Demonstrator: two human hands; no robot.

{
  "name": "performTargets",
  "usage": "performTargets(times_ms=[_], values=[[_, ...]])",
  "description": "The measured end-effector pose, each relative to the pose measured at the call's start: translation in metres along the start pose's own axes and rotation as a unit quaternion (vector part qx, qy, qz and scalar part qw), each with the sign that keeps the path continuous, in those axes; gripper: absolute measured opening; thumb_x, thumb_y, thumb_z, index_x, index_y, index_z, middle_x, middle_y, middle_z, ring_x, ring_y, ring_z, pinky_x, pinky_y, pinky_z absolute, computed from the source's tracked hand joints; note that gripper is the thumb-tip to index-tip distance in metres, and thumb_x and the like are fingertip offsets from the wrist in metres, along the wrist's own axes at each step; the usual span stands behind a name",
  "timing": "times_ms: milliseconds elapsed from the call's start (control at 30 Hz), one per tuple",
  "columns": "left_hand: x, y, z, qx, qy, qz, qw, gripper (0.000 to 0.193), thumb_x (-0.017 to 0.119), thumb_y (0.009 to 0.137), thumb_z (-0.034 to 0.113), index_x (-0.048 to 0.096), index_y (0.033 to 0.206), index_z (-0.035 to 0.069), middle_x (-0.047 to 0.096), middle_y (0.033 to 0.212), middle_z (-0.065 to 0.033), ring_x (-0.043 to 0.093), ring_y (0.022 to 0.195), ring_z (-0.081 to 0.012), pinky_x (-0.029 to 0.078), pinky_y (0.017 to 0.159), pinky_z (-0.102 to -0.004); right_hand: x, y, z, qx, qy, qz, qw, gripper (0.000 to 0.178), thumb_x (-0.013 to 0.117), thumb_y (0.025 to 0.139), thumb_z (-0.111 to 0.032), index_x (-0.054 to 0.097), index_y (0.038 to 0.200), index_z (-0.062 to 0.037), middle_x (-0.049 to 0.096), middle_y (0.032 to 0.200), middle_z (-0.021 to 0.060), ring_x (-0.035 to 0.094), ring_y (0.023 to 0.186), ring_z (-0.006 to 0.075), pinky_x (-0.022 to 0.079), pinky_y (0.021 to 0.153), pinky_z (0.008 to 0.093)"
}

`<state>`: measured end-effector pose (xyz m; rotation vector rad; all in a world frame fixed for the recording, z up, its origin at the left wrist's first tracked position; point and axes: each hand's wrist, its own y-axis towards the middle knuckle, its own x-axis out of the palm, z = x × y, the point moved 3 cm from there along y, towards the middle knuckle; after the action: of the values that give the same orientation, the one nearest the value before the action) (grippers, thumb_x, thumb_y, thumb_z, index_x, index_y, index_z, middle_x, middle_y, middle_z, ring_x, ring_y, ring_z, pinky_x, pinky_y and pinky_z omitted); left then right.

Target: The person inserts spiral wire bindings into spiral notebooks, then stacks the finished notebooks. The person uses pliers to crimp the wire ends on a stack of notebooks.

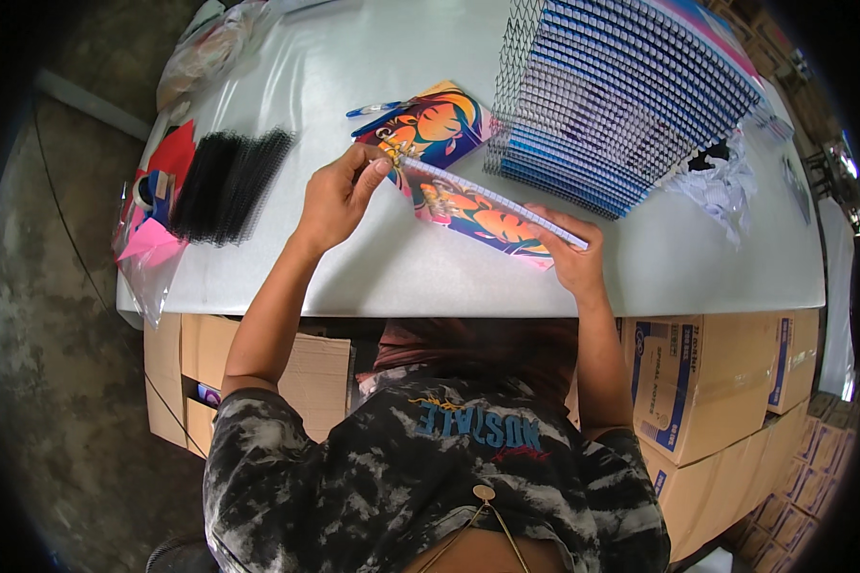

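Above the table's near edge I hold a notebook tilted between both hands, its white row-marked edge upward and its colourful illustrated cover facing me. My left hand pinches its left end between thumb and fingers. Closed around the right end is my right hand. Just beyond, a cover with the same kind of illustration lies flat on the table, partly hidden by the notebook and my left hand. A blue-and-white pen rests on its upper left side.
Black spiral coils lie at the left, beside a tape roll and pink and red sheets. A large pile of coil-bound notebooks fills the far right, with crumpled paper next to it. Cardboard boxes stand below the white table.
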<state>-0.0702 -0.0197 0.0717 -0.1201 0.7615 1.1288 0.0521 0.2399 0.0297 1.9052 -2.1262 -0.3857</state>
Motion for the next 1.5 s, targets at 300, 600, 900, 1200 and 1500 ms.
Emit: performTargets(times_ms=[300,600,900,1200,1500], values=[[-0.022,0.017,0.053,0.169,0.037,-0.094,0.980,0.030,0.064,0.079,0.007,0.055,0.108,0.007,0.057,0.103,-0.0059,0.053,0.085,-0.0186,0.043,0.075,-0.0291,-0.001,-0.004,0.007,0.015,0.021,-0.011,1.000,0.023,0.063,0.081,0.000,0.062,0.103,0.0050,0.067,0.096,0.0115,0.062,0.083,0.0131,0.050,0.075,0.0233],[-0.019,0.014,0.066,0.252,0.326,-0.150,0.899,0.022,0.069,0.073,0.016,0.060,0.091,0.007,0.060,0.087,-0.0077,0.057,0.087,-0.0248,0.046,0.076,-0.0351,0.013,-0.012,-0.006,-0.077,-0.097,-0.036,0.992,0.026,0.056,0.081,0.005,0.063,0.106,0.0012,0.066,0.100,0.0124,0.064,0.087,0.0180,0.050,0.077,0.0263],[-0.020,0.011,0.079,0.208,0.403,-0.223,0.863,0.035,0.073,0.065,0.022,0.059,0.094,0.008,0.058,0.103,-0.0059,0.052,0.103,-0.0231,0.042,0.086,-0.0355,0.015,-0.018,-0.006,-0.117,-0.134,-0.021,0.984,0.035,0.054,0.073,0.012,0.063,0.105,0.0003,0.065,0.101,0.0137,0.065,0.090,0.0231,0.051,0.079,0.0282],[0.060,-0.078,-0.032,0.299,0.423,-0.057,0.854,0.112,0.039,0.072,0.077,0.009,0.138,-0.009,0.003,0.140,-0.0381,-0.005,0.130,-0.0531,-0.012,0.098,-0.0632,0.027,-0.024,-0.005,-0.156,-0.160,0.015,0.975,0.041,0.054,0.069,0.013,0.063,0.106,-0.0019,0.065,0.100,0.0134,0.066,0.086,0.0252,0.053,0.073,0.0298],[0.052,-0.075,-0.037,0.346,0.344,0.099,0.867,0.111,0.029,0.074,0.079,0.005,0.139,-0.007,-0.004,0.144,-0.0309,-0.007,0.131,-0.0507,-0.010,0.098,-0.0649,0.050,-0.028,-0.012,-0.238,-0.175,-0.004,0.955,0.029,0.053,0.072,0.011,0.063,0.099,0.0047,0.066,0.098,0.0169,0.066,0.086,0.0264,0.053,0.074,0.0298]])
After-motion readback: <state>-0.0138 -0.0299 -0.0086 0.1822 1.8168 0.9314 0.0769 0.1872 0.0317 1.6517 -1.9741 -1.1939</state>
